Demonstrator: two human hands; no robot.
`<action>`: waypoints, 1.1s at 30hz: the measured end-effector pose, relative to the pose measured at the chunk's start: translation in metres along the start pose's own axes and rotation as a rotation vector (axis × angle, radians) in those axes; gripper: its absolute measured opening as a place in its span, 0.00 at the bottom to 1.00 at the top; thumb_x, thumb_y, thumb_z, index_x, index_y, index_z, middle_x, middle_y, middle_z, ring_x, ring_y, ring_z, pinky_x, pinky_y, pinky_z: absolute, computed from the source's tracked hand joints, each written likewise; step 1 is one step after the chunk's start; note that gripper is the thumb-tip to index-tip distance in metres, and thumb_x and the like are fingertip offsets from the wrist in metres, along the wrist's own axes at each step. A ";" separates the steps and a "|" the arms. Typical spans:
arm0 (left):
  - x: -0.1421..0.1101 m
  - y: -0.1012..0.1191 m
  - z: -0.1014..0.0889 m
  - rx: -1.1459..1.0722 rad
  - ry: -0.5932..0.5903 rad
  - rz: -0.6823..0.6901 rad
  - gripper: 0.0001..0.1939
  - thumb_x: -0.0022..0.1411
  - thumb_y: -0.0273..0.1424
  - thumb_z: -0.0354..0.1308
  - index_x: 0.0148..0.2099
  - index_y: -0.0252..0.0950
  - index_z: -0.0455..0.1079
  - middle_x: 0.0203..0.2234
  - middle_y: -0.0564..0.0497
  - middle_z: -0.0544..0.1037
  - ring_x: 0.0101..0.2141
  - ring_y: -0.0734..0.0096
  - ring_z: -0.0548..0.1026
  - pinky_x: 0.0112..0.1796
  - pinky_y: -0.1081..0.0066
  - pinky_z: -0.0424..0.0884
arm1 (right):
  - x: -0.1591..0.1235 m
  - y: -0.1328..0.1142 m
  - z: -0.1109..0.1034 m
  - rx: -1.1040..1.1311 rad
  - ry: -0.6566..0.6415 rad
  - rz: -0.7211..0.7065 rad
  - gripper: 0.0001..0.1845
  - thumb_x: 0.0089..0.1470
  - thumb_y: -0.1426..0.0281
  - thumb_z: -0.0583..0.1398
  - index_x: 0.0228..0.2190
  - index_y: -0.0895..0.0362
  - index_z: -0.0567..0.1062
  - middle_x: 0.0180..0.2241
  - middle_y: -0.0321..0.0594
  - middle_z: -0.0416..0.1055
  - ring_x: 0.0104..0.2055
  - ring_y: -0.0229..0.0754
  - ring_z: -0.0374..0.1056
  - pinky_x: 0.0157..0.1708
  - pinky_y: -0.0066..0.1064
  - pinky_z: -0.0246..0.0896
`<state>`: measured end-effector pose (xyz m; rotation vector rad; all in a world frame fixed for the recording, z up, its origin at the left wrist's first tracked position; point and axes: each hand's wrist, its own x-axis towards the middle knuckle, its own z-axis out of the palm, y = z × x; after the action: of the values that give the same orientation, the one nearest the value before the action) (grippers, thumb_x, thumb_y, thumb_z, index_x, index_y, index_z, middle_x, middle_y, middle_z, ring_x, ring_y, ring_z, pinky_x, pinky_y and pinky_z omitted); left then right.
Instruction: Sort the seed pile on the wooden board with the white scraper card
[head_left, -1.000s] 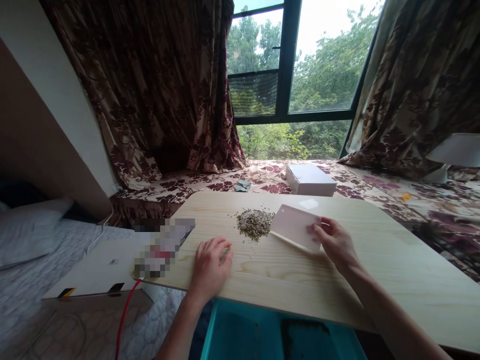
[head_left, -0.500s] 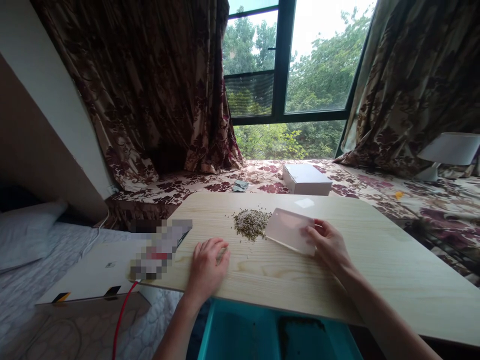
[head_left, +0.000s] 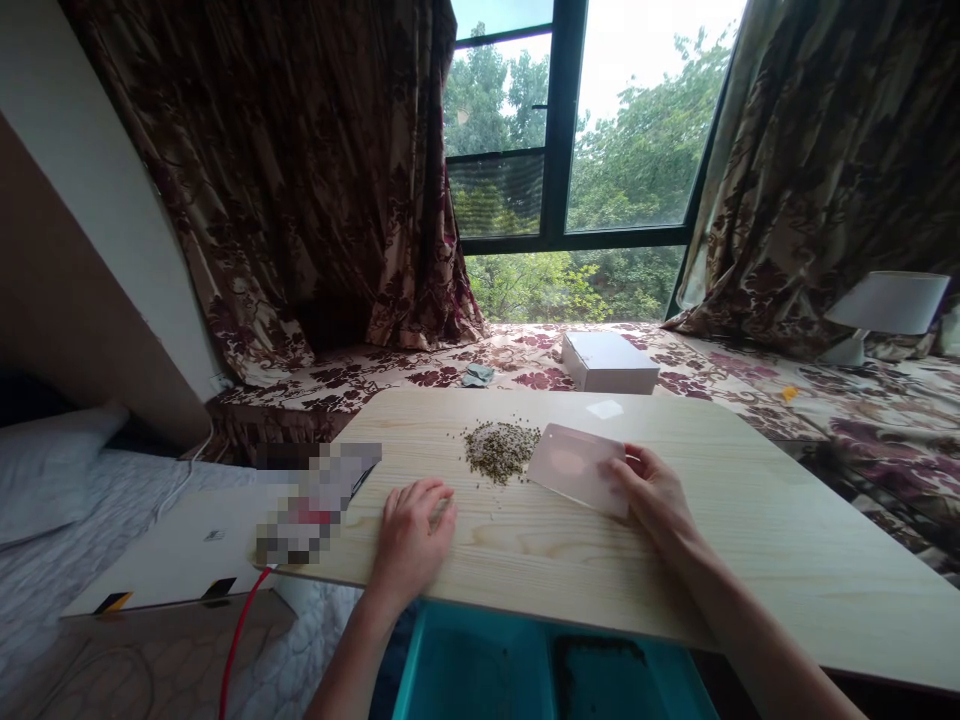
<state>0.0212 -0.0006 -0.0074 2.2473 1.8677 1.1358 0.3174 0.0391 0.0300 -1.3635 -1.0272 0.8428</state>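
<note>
Could scatter the loose grain pile across the table with a quick or tilted push of the pale plate, or send strays over the near edge toward the teal bin. Pinches the plate's right end between thumb and fingers of the right hand; has the grain pile just past its left end, cannot tell if touching. Rests the left hand on the table near the pile, loosely spread, with nothing visible in hold.

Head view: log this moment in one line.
left hand: laid on tabletop | right hand: gripping pale sheet by its right end | grain pile: on tabletop, left of pale sheet
</note>
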 end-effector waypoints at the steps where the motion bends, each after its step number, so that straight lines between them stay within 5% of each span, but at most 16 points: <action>1: 0.000 0.000 0.000 0.000 -0.002 0.000 0.09 0.58 0.31 0.52 0.40 0.40 0.72 0.42 0.50 0.77 0.45 0.63 0.71 0.51 0.56 0.61 | 0.000 0.000 0.000 0.002 -0.003 0.003 0.17 0.40 0.66 0.61 0.35 0.57 0.72 0.31 0.43 0.78 0.30 0.42 0.73 0.24 0.27 0.67; 33: 0.001 -0.001 0.000 0.011 -0.006 0.009 0.09 0.58 0.31 0.52 0.39 0.41 0.72 0.42 0.50 0.77 0.45 0.63 0.71 0.51 0.57 0.61 | 0.004 0.006 0.010 0.046 -0.057 -0.053 0.20 0.40 0.62 0.64 0.36 0.57 0.70 0.32 0.44 0.78 0.32 0.44 0.74 0.27 0.30 0.70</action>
<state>0.0203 0.0002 -0.0071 2.2644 1.8677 1.1217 0.3099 0.0464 0.0241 -1.2745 -1.0776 0.8648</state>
